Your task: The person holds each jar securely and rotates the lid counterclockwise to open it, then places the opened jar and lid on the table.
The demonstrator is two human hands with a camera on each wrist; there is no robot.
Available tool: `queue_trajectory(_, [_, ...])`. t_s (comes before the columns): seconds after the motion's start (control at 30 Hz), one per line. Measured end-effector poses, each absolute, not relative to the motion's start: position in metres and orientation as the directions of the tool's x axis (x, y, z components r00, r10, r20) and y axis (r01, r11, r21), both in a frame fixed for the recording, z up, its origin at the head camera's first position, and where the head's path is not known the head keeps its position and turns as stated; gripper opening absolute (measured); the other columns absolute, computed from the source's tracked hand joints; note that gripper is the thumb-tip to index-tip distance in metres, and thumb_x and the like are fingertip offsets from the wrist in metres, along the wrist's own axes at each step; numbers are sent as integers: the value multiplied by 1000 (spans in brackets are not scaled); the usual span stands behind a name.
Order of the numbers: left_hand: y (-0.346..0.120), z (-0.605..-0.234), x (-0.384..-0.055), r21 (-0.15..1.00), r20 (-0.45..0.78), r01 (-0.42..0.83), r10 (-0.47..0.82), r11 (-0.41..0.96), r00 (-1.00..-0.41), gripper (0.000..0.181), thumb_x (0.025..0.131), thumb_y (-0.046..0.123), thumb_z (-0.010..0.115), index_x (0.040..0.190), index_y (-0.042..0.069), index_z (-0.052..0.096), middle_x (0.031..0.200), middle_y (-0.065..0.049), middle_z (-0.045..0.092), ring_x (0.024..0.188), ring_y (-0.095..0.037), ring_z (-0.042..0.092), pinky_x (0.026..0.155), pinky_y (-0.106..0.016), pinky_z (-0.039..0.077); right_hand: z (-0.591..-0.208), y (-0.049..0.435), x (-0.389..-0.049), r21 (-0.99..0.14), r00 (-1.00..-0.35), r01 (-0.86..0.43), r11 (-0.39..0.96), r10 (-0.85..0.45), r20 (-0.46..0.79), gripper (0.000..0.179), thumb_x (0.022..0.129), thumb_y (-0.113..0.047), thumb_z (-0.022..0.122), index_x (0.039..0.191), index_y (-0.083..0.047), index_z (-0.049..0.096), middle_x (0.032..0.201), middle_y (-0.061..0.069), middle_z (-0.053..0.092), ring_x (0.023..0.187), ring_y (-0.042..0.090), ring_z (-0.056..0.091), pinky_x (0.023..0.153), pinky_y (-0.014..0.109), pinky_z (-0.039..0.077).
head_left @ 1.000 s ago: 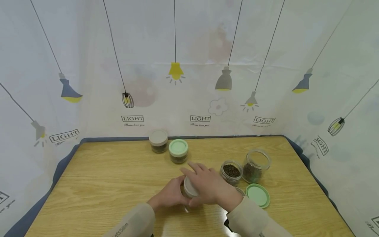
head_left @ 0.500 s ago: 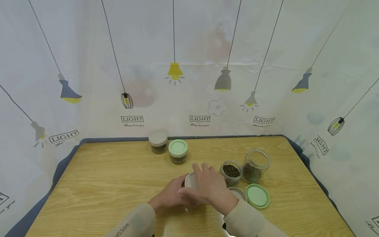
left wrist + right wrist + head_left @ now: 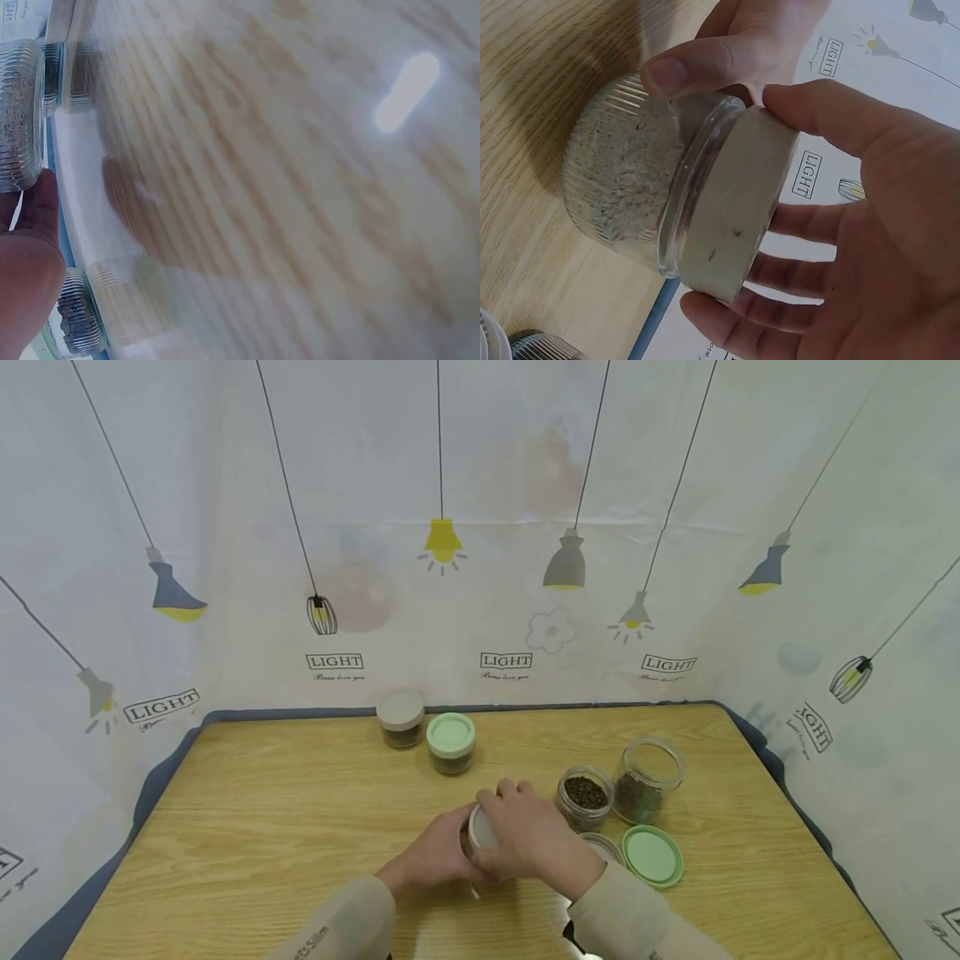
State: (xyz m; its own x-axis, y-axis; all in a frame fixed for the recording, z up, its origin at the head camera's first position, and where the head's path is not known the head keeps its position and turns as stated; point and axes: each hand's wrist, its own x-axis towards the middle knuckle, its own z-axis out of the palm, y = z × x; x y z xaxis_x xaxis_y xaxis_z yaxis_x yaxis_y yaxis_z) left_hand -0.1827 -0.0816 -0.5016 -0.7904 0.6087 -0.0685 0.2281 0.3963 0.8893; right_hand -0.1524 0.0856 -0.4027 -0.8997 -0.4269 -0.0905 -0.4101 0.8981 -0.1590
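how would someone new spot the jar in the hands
Over the near half of the wooden table, find the left hand and right hand. Between them is a ribbed clear jar under a pale lid. Another pale-lidded jar stands by the far edge, but only this one is held.

1. Left sleeve [image 3: 351, 912], at the bottom of the head view, left of centre: long, pale cream leaning to grey, smooth, close round the wrist.
2. Dark lettering [image 3: 312, 942] runs lengthwise along it; I make out "Slim", the start too small to read surely.
3. Right sleeve [image 3: 637, 906], bottom, right of centre: the same pale colour, ending plainly at the wrist.
4. Dark print [image 3: 655, 956] sits there too, cut by the lower edge.
5. A small black piece [image 3: 570, 935] peeks from beneath the right sleeve, its shape mostly hidden.
6. Left hand [image 3: 435, 853] and right hand [image 3: 527, 833], lower middle: bare past the sleeves.
7. Left thumb [image 3: 697, 66], upper centre of the right wrist view: short, rounded nail.
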Motion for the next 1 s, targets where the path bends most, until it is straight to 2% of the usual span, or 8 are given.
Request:
queue_trajectory(0.13, [-83,-501,-181,894,-87,207,607,397,-790,86,72,34,86,145,19,42,135,3,57,122,-16,56,103,-37,46,-399,88,-154,-186,-854,-489,853,-511,-100,60,72,-41,77,124,-18,59,111,6,58,97,24,53,68,39,52])
queue_trajectory(0.3, [-84,-501,-181,900,-98,194,614,390,-783,84,73,33,84,144,16,42,135,1,56,122,-16,55,103,-37,46,-395,91,-156,-211,-795,-561,801,-592,-132,69,70,-47,82,129,-21,57,121,3,57,106,24,53,73,38,53])
queue_trajectory(0.4, [-84,-501,-181,902,-93,199,622,384,-777,81,74,32,84,142,16,44,133,0,58,121,-16,56,102,-35,45,-392,93,-156,-246,-782,-557,793,-600,-166,81,72,-50,81,140,-23,48,141,7,49,124,31,48,86,48,52])
queue_trajectory(0.53, [-85,-502,-182,902,-58,231,632,365,-773,76,76,33,82,140,15,46,132,0,60,119,-15,58,101,-32,46,-392,93,-154,-245,-832,-483,840,-528,-171,91,76,-65,70,150,-24,36,155,13,35,138,38,38,98,61,43])
queue_trajectory(0.63, [-86,-503,-183,902,-41,244,633,357,-773,79,76,35,82,142,14,44,132,-1,60,118,-15,59,99,-30,48,-395,90,-151,-185,-894,-405,895,-430,-124,91,76,-77,58,146,-20,42,146,14,44,128,39,47,93,58,46])
queue_trajectory(0.73, [-87,-504,-182,897,-49,244,631,370,-774,84,75,36,83,144,13,42,133,-3,59,118,-17,58,98,-31,48,-398,86,-149,-128,-934,-334,934,-346,-91,90,77,-80,52,139,-15,47,131,16,53,114,37,55,82,52,51])
queue_trajectory(0.83, [-86,-504,-182,889,-60,243,626,388,-777,86,75,36,83,146,13,40,133,-3,59,118,-19,58,98,-33,49,-401,83,-147,-106,-948,-297,949,-307,-90,91,76,-80,54,136,-12,49,124,17,54,109,34,56,75,48,53])
queue_trajectory(1.0, [-85,-503,-181,897,-67,223,618,381,-783,85,74,36,84,145,16,42,133,0,59,118,-16,59,100,-31,48,-403,81,-147,-122,-945,-290,949,-304,-118,88,77,-77,58,134,-10,51,123,16,54,107,33,56,75,47,53])
